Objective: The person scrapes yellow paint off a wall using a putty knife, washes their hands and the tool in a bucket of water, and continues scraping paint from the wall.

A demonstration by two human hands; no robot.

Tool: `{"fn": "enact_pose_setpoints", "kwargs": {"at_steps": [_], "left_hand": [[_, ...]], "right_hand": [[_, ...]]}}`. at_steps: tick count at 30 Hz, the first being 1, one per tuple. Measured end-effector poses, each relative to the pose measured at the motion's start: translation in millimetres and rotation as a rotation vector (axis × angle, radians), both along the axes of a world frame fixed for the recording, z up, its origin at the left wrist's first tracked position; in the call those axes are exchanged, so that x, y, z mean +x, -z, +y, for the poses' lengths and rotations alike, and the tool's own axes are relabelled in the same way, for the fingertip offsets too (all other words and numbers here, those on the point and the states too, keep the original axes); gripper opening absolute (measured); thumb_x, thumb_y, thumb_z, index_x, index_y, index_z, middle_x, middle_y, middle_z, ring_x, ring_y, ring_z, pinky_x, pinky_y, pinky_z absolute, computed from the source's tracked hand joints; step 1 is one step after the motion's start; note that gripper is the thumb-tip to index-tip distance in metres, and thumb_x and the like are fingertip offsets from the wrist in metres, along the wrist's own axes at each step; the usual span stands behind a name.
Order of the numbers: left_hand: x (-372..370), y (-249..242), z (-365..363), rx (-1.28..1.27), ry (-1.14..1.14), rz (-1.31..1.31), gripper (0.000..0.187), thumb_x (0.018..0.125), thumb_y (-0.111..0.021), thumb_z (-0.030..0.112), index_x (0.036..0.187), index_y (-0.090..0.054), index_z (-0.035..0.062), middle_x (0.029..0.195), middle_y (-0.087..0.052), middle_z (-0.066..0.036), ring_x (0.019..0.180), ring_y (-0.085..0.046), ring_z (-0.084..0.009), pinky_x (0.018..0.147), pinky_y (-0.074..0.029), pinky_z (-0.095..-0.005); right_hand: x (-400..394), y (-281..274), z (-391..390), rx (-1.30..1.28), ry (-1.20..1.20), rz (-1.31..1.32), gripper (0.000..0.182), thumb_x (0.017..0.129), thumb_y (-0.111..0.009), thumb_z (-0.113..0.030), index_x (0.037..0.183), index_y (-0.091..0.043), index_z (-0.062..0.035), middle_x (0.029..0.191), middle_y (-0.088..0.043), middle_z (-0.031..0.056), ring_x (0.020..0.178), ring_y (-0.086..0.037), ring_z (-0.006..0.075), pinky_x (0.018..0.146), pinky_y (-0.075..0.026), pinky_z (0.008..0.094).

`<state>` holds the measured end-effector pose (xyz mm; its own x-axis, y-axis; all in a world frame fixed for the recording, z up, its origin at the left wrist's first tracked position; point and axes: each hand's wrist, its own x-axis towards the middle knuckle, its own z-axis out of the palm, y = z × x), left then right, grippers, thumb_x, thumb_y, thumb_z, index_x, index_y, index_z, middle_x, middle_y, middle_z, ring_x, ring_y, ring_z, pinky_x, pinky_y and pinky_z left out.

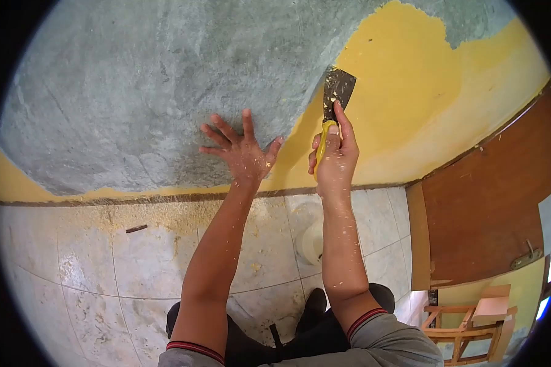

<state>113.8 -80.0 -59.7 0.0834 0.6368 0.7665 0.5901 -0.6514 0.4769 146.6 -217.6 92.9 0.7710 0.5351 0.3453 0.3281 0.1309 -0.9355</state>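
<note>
My right hand (pixel 337 150) grips the yellow handle of a putty knife (pixel 338 92), its index finger stretched along the dark metal blade. The blade lies against the wall at the border between yellow paint (pixel 404 85) and the bare grey surface (pixel 134 92). Pale flakes stick to the blade and to both forearms. My left hand (pixel 245 153) rests on the grey part of the wall with its fingers spread, holding nothing, to the left of the knife.
Pale scrapings lie on the tiled floor (pixel 147 263) along the wall's foot, near a small brown stick (pixel 136 229). A whitish bucket (pixel 312 241) stands partly behind my right forearm. On the right are a brown door (pixel 477 202) and a wooden chair (pixel 465 333).
</note>
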Motion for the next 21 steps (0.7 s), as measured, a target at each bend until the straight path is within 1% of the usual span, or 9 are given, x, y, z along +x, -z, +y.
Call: {"fn": "enact_pose_setpoints", "kwargs": {"at_steps": [1,3,5,6,9,14,17,19,21], "left_hand": [[0,0,0,0.006,-0.002,-0.002,0.115,0.077,-0.05,0.086,0.16,0.002,0.0264,0.158,0.025,-0.029,0.14,0.028,-0.0568,0.089,0.003,-0.0887],[3,-6,3,0.032,-0.005,-0.02,0.115,0.077,-0.051,0.085,0.16,0.002,0.0264,0.158,0.025,-0.029,0.14,0.028,-0.0568,0.089,0.002,-0.0887],[1,-5,1,-0.004,-0.011,0.017,0.115,0.077,-0.054,0.083,0.16,0.002,0.0261,0.158,0.026,-0.03,0.14,0.028,-0.0571,0.088,0.0,-0.0893],[1,-5,2,-0.005,-0.014,0.017,0.115,0.077,-0.054,0.083,0.16,0.002,0.0261,0.158,0.026,-0.03,0.14,0.028,-0.0571,0.088,0.0,-0.0893],[0,-1,1,-0.017,0.011,0.006,0.115,0.077,-0.053,0.083,0.16,0.002,0.0261,0.158,0.025,-0.03,0.14,0.028,-0.0575,0.088,0.0,-0.0892],[1,-5,1,-0.009,-0.007,0.015,0.116,0.076,-0.051,0.085,0.16,0.003,0.0266,0.157,0.025,-0.031,0.14,0.028,-0.0582,0.089,0.001,-0.0888],[2,-2,1,-0.021,-0.005,0.013,0.116,0.076,-0.051,0.086,0.16,0.004,0.0268,0.157,0.026,-0.031,0.139,0.028,-0.0583,0.089,0.001,-0.0886],[1,2,0,-0.026,-0.006,0.026,0.116,0.076,-0.05,0.086,0.16,0.004,0.027,0.157,0.026,-0.031,0.14,0.028,-0.0582,0.089,0.002,-0.0884],[4,-2,1,-0.003,-0.008,0.01,0.116,0.076,-0.049,0.087,0.16,0.004,0.0273,0.157,0.026,-0.031,0.14,0.028,-0.058,0.09,0.003,-0.0882]], "right_hand": [[3,2,-1,0.008,0.012,-0.053,0.041,0.108,-0.041,-0.021,0.148,-0.045,-0.015,0.069,-0.05,-0.0007,0.046,-0.042,0.0048,0.038,-0.037,0.0225],[-5,14,-11,0.004,-0.003,-0.044,0.041,0.108,-0.04,-0.021,0.148,-0.045,-0.0158,0.07,-0.051,-0.0002,0.045,-0.041,0.005,0.038,-0.038,0.0226],[-3,30,-12,-0.079,-0.008,0.132,0.041,0.108,-0.039,-0.022,0.149,-0.045,-0.0171,0.072,-0.052,0.0002,0.046,-0.042,0.0051,0.039,-0.039,0.0223],[-4,18,-11,-0.081,-0.004,0.071,0.041,0.108,-0.04,-0.023,0.148,-0.046,-0.0173,0.072,-0.052,-0.0001,0.046,-0.041,0.0053,0.039,-0.039,0.0221],[-3,-11,-6,-0.049,-0.018,0.057,0.04,0.108,-0.041,-0.024,0.147,-0.047,-0.016,0.071,-0.051,-0.0003,0.045,-0.041,0.0055,0.039,-0.038,0.0221],[-3,24,-11,-0.024,-0.008,0.026,0.039,0.108,-0.039,-0.019,0.146,-0.048,-0.0167,0.07,-0.05,0.0,0.044,-0.041,0.0057,0.038,-0.038,0.0232],[7,-19,-3,-0.024,-0.006,0.005,0.039,0.108,-0.039,-0.018,0.146,-0.048,-0.0157,0.07,-0.05,0.0003,0.044,-0.041,0.0059,0.038,-0.038,0.0233],[8,-21,-6,-0.041,0.003,0.016,0.04,0.108,-0.039,-0.018,0.146,-0.048,-0.0161,0.07,-0.05,0.0007,0.044,-0.041,0.006,0.038,-0.038,0.0234],[2,-17,-12,-0.012,-0.008,-0.043,0.04,0.108,-0.039,-0.019,0.146,-0.048,-0.0175,0.069,-0.05,0.0013,0.044,-0.041,0.0063,0.038,-0.038,0.0236]]}}
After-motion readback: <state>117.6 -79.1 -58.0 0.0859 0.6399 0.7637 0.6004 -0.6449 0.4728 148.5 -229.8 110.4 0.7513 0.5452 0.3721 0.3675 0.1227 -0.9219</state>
